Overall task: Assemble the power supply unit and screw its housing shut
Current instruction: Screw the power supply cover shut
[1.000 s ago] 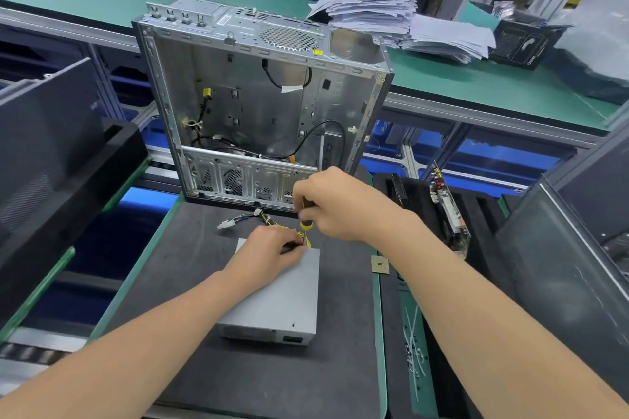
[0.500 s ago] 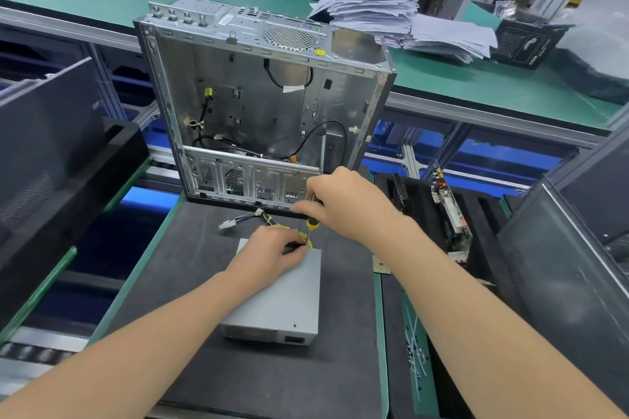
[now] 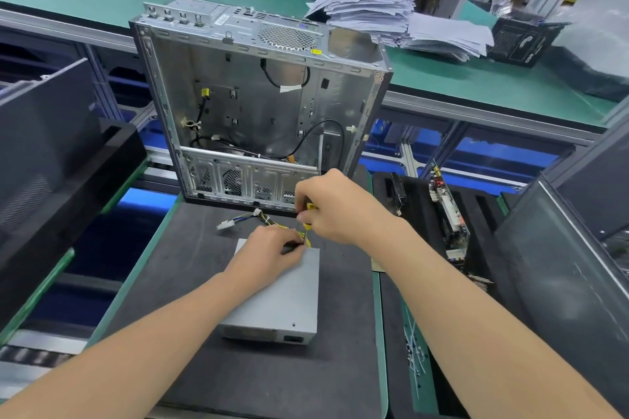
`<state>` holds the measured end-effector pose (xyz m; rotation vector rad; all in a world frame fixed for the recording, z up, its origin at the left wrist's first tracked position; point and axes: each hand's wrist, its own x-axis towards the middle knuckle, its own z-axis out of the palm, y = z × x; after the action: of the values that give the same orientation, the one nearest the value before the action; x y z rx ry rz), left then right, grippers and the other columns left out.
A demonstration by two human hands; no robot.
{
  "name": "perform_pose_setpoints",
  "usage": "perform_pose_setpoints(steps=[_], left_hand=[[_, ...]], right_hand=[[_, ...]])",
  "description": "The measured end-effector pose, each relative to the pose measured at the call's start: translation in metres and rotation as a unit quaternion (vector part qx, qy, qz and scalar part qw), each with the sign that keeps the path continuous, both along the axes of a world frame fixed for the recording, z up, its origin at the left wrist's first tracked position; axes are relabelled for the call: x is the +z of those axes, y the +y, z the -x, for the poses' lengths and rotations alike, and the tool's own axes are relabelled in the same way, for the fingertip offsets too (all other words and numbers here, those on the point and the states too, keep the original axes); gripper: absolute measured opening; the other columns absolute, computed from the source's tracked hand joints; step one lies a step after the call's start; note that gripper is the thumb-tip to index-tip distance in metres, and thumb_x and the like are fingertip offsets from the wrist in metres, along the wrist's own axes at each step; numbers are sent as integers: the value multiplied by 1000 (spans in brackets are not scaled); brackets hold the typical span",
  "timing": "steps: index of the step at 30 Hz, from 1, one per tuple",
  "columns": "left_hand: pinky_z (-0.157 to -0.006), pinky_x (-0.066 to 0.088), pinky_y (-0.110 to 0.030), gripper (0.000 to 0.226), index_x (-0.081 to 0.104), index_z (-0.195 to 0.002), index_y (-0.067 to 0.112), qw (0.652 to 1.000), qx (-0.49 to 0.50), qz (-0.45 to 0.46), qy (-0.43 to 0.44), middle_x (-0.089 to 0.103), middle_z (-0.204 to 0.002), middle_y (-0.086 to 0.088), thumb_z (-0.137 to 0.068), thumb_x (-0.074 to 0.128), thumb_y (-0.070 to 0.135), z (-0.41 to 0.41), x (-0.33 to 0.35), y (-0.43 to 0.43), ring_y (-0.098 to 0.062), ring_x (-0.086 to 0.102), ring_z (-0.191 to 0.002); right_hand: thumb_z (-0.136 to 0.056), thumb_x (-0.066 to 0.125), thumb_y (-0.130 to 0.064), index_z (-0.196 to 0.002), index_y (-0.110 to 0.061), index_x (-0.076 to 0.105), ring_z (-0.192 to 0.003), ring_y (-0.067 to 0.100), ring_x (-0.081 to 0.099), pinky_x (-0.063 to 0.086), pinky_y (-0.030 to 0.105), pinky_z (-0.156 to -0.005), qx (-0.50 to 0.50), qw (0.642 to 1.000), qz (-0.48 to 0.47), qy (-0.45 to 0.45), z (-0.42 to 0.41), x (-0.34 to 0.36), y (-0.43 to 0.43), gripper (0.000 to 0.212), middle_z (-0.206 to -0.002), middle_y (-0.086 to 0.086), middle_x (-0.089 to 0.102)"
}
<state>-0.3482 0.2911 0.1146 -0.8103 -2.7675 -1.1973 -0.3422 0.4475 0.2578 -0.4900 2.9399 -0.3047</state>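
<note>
Head view: power supply (image 3: pixel 282 296) lies flat beneath left hand (image 3: pixel 269 257), whose fingers curl at the wires (image 3: pixel 272 223); their hold cannot be told. Right hand (image 3: pixel 337 211), just beyond, grips the screwdriver (image 3: pixel 309 214). The box is probably rigid and heavy: grasp its side walls, never the wires.

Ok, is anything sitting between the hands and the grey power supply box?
Nothing visible does. The left hand rests on the far end of the power supply, pinching its wire bundle. The right hand grips a yellow-handled screwdriver just above that same edge.
</note>
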Motion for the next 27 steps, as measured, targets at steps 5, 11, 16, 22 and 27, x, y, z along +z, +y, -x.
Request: perform_pose_setpoints(steps=[5,11,16,22,27], left_hand=[[-86,54,-32,10,79,-94,18,1000,13,5,-16,78,-90,9,-92,71,23,1,0,0,-9,70,-89],[-69,45,-24,6,74,-88,26,999,19,6,49,66,-73,19,-90,73,20,6,14,22,2,59,-70],[-78,50,-27,7,73,-97,30,997,-41,54,22,66,-81,21,-95,67,28,1,23,82,-2,61,-79],[-86,55,-32,17,75,-107,24,973,-155,157,-62,74,-101,8,-96,63,21,-27,-7,152,-11,66,-92],[-85,53,-34,8,68,-98,23,970,-140,186,-71,62,-95,7,-97,61,20,-43,-42,182,-15,60,-90]], right_hand=[[-95,71,-26,-101,-22,73,-101,22,60,58,43,-82,-14,1000,19,7,0,4,8,7,-101,0,66],[-90,76,-29,-81,-28,76,-89,14,64,57,39,-82,-102,990,96,19,-22,7,76,9,-83,-14,71],[-89,76,-16,-80,-17,69,-67,12,76,64,40,-76,-247,949,197,5,-50,-23,155,11,-69,-3,76],[-103,60,-8,-114,-19,64,-82,19,68,55,31,-79,-344,900,268,1,-113,-119,219,16,-97,-4,70],[-109,48,-9,-144,-15,54,-117,19,58,45,31,-102,-376,887,268,-33,-153,-180,244,36,-128,4,59]])
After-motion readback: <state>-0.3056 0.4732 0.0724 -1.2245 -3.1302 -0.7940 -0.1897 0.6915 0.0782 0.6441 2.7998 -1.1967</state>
